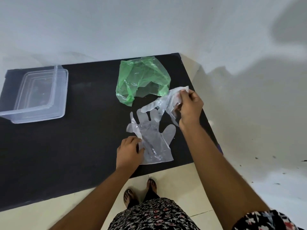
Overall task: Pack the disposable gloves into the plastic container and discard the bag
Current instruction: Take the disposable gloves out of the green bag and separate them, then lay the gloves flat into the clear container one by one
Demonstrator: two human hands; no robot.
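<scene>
Clear disposable gloves (153,140) lie flat in a small stack on the black table (83,146), near its front right part. My left hand (128,153) rests on the stack's left edge, fingers pressing the plastic. My right hand (189,107) is raised above the table's right side, pinching another clear glove (163,102) that hangs down toward the stack. A crumpled green plastic bag (141,77) lies behind the gloves. The clear plastic container (35,94) stands open at the table's far left, with nothing visible inside it.
The table's right edge runs just under my right wrist, and its front edge is close to my feet (141,191). A pale wall rises behind the table. Light floor tiles lie in front.
</scene>
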